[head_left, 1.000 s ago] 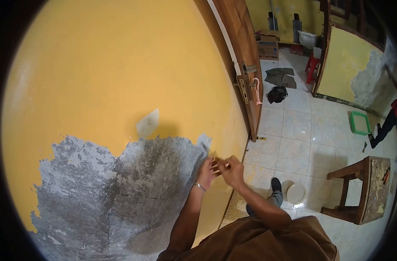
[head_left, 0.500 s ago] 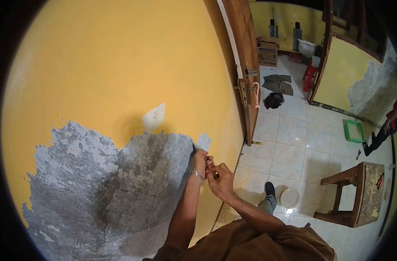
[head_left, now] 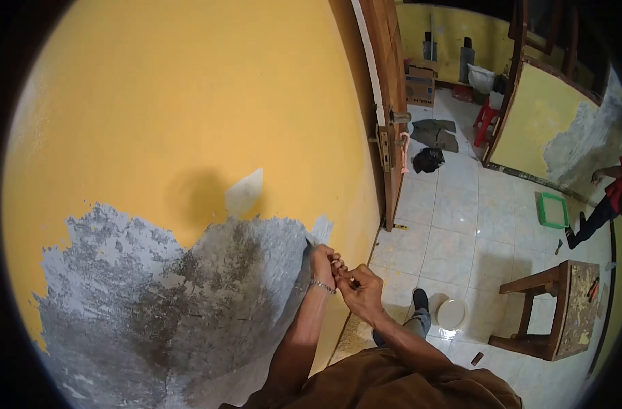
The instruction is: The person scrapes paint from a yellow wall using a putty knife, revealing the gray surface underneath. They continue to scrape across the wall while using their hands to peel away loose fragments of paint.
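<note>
Lower and slightly to the right in the view, both hands have shifted since the last frame, and a small brown block (head_left: 477,358) now shows fully on the floor, at 4 o'clock from the right hand (head_left: 363,293). Another person's hand (head_left: 597,177) has risen too, at 2 o'clock.

Among the containers, a green tray (head_left: 544,210) lies on the tiles at 2 o'clock from the right hand, pale at its base. Much nearer, at between 3 and 4 o'clock, a round white tub (head_left: 451,313) stands beside a shoe (head_left: 420,298); whether the white is a lid or contents cannot be told. Far off, just past 12 o'clock, a cardboard box (head_left: 419,90) has raised flaps, its inside hidden.

Close against the left hand (head_left: 322,264), at 11 o'clock, a thin grey blade-like piece (head_left: 310,240) points toward the bare grey patch (head_left: 188,313), which spreads out at 8 to 9 o'clock. Fingers of both hands are bent inward where they meet, by the yellow wall (head_left: 140,123); what they grip, and how tightly, cannot be told.
</note>
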The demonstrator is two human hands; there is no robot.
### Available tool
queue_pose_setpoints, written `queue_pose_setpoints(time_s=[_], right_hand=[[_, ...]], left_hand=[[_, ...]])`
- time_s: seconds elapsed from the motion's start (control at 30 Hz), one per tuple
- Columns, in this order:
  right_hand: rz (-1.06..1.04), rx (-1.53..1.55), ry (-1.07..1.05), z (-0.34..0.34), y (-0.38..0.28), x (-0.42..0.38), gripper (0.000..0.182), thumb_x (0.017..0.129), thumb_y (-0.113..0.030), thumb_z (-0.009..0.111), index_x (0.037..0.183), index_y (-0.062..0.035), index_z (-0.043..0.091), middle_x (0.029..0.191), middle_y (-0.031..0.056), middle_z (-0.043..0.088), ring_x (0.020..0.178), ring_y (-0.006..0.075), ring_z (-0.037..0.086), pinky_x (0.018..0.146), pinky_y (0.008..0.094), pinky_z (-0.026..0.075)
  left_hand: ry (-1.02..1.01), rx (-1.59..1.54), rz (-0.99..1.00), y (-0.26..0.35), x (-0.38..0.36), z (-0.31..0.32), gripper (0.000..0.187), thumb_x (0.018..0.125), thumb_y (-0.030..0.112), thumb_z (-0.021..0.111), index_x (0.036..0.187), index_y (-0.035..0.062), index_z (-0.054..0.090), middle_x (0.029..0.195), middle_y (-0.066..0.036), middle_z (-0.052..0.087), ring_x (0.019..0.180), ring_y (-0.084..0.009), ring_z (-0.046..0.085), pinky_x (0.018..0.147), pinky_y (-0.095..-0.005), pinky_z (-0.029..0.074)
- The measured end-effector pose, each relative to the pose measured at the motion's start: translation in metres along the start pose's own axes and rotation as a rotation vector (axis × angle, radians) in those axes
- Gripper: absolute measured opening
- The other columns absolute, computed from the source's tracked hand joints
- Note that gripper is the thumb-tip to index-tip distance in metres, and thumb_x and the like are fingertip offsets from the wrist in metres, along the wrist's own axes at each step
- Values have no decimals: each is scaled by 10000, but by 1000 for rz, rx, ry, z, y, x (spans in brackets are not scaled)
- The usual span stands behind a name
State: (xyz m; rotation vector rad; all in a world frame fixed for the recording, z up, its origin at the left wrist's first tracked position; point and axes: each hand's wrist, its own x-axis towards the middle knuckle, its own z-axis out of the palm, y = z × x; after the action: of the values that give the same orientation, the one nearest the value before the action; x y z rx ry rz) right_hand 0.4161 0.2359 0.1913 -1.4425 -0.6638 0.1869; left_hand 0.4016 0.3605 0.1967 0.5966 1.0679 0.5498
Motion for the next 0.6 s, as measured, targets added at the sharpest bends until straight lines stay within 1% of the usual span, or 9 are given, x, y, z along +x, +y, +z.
queue_pose_setpoints(time_s=[0.07, 0.1, 0.13, 0.2, 0.27, 0.33, 0.37, 0.5, 0.6], right_hand=[[-16, -143, -35, -2, 5, -1, 92, 773, -52, 713, 789, 29, 673, 650, 127, 539, 557, 236, 559, 513, 353, 433], [-1, -132, -18, -3, 10, 3, 89, 772, -55, 724, 794, 21, 683, 668, 131, 558, 553, 232, 561, 511, 340, 433], [11, -121, -3, -4, 13, 6, 88, 771, -59, 735, 799, 14, 694, 687, 136, 576, 550, 229, 564, 509, 327, 433], [-35, -166, -15, -4, -4, 9, 88, 769, -37, 707, 827, 22, 677, 677, 128, 554, 586, 247, 570, 519, 364, 436], [-58, -70, 16, 5, -16, 7, 96, 770, -35, 705, 846, 15, 676, 696, 124, 554, 581, 251, 566, 522, 364, 441], [-12, -110, -28, 8, 0, -3, 106, 769, -29, 704, 866, 7, 681, 718, 125, 562, 577, 239, 566, 525, 352, 450], [14, -110, -30, 5, 1, -3, 103, 768, -28, 706, 862, 6, 681, 715, 124, 559, 574, 233, 566, 526, 346, 454], [13, -86, -17, -2, -19, 2, 76, 764, -25, 707, 823, 8, 671, 704, 122, 560, 570, 219, 567, 520, 335, 452], [34, -118, -29, 7, -15, 5, 60, 767, -32, 708, 795, 6, 671, 706, 126, 573, 564, 226, 573, 520, 339, 455]], left_hand=[[-91, 50, -86, 3, 8, 0, 166, 760, 216, 479, 672, 115, 380, 605, -26, 388, 437, -160, 356, 421, -329, 380], [-57, 14, -29, 0, 6, 5, 169, 765, 202, 497, 665, 117, 391, 651, -43, 448, 472, -172, 418, 447, -340, 432], [-62, 8, -29, -5, 2, 9, 169, 765, 202, 497, 665, 117, 391, 651, -43, 448, 472, -172, 418, 447, -340, 432], [-65, -183, 96, -11, -8, 8, 180, 778, 186, 526, 665, 119, 402, 693, -58, 500, 539, -180, 493, 494, -346, 489], [-128, -272, 60, -6, -11, 1, 174, 796, 161, 540, 686, 120, 412, 707, -53, 533, 605, -160, 542, 543, -327, 526], [-278, -211, 101, -6, -4, -5, 160, 796, 134, 527, 687, 133, 410, 696, -24, 511, 559, -118, 500, 505, -287, 489], [-324, -220, 127, -9, -2, -7, 167, 791, 114, 512, 677, 144, 393, 647, 11, 448, 505, -87, 430, 459, -245, 425], [-354, -331, 86, -11, -5, -10, 212, 790, 109, 505, 655, 154, 348, 563, 40, 322, 443, -77, 328, 416, -232, 345], [-356, -216, 106, 2, -3, -8, 228, 788, 122, 506, 639, 161, 339, 554, 42, 318, 435, -77, 320, 407, -235, 339]])
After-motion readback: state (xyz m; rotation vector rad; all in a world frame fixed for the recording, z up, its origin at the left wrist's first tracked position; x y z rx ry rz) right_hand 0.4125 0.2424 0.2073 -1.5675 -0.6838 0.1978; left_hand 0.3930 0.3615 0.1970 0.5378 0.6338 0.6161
